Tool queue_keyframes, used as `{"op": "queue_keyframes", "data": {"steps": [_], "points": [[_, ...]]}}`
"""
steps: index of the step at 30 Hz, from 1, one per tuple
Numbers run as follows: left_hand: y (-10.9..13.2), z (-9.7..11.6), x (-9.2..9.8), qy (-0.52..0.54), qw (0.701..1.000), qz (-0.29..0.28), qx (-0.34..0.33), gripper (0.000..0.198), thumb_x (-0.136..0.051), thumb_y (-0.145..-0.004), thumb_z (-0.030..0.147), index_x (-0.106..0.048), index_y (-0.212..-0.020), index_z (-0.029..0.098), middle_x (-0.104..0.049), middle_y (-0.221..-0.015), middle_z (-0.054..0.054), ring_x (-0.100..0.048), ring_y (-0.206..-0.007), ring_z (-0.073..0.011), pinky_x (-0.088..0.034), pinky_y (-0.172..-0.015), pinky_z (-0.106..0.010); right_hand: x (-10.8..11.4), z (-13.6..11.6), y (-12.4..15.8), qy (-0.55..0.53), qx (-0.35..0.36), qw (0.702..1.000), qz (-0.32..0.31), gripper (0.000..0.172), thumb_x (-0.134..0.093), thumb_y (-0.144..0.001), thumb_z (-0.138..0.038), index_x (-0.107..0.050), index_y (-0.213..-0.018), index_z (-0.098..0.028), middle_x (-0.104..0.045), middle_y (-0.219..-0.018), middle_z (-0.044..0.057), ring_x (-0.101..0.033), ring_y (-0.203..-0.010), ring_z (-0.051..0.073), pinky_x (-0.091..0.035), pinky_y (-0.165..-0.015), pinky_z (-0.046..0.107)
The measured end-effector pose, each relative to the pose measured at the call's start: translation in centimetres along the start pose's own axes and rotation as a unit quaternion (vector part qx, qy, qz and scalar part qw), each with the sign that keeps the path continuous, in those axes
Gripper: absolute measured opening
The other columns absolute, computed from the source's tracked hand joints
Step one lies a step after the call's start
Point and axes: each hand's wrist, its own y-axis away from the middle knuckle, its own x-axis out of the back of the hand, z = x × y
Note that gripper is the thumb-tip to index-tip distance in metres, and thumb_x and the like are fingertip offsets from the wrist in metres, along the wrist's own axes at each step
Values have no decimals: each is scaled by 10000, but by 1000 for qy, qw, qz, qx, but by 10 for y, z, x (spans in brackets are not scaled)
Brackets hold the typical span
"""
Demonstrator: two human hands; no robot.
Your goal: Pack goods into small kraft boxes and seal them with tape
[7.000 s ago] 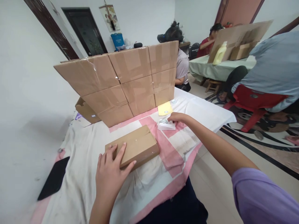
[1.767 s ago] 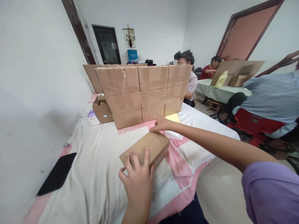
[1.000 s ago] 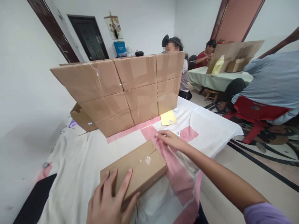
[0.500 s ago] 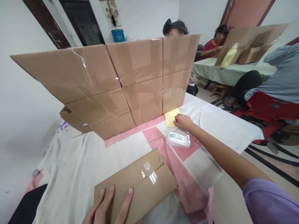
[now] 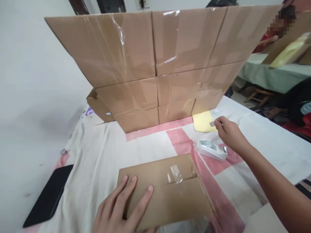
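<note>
A closed cardboard box (image 5: 175, 200) lies in front of me with shiny clear tape (image 5: 176, 173) over its seam. My left hand (image 5: 123, 204) holds the box, with its fingers spread over the top and what looks like the thumb at the near side. Pinched in my right hand (image 5: 225, 129) is a small whitish piece (image 5: 212, 124), perhaps a sticker; its kind is not clear. That hand is just above the right edge of a yellow sheet (image 5: 201, 122). Nearer to me, below the right hand, sits a white tape dispenser (image 5: 211, 150).
A tall taped cardboard panel (image 5: 179, 42) stands across the back of the cloth-covered table (image 5: 143, 145). Behind its left end is another cardboard piece (image 5: 99, 106). A black flat object (image 5: 48, 197) lies at the left edge. A person (image 5: 284, 21) sits at another table (image 5: 255, 69).
My right hand has lifted off the yellow sheet, and a small whitish piece now shows in its fingers. The view has swung left and down. My left hand stays on the box.
</note>
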Motion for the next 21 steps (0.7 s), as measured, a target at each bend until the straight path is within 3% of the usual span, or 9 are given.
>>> {"op": "queue_keyframes", "data": {"steps": [3,7,13,17,21], "points": [[1,-24,2,24,999,-2,28,748,-664,-843,479,-385,-1528,363,-525,-1445,-110,-556,-1287,-334,-572,-886,-442,-5,-53,36,-104,60,993,-12,184,-416,-997,-346,-522,-894,-237,-666,-757,53,-623,-655,208,-445,-616,295],[-3,-51,0,63,992,-4,105,705,-657,-877,477,-381,-1519,391,-498,-1471,-98,-523,-1333,-346,-515,-1023,-516,-36,-104,68,-208,110,971,-33,168,-411,-1021,-319,-554,-994,-234,-706,-825,45,-677,-705,193,-480,-628,278],[-10,-63,-8,46,992,-5,116,678,-657,-873,509,-436,-1497,363,-509,-1469,-120,-528,-1312,-392,-445,-1071,-605,-81,-101,85,-232,219,947,-27,194,-408,-1041,-241,-601,-1030,-228,-732,-922,59,-701,-802,189,-510,-693,296],[-9,-64,-9,57,991,-12,120,718,-725,-844,403,-437,-1501,361,-521,-1469,-117,-514,-1339,-401,-416,-1111,-632,-99,-100,89,-229,227,946,-35,215,-395,-1052,-223,-605,-1011,-209,-732,-945,56,-694,-806,170,-501,-694,275],[-5,-79,-10,83,995,-21,45,783,-753,-807,294,-419,-1511,367,-594,-1364,-100,-513,-1347,-398,-431,-1123,-646,-113,-110,89,-169,269,948,-10,243,-386,-1048,-203,-614,-963,-196,-710,-846,37,-655,-690,149,-455,-609,257]]}}
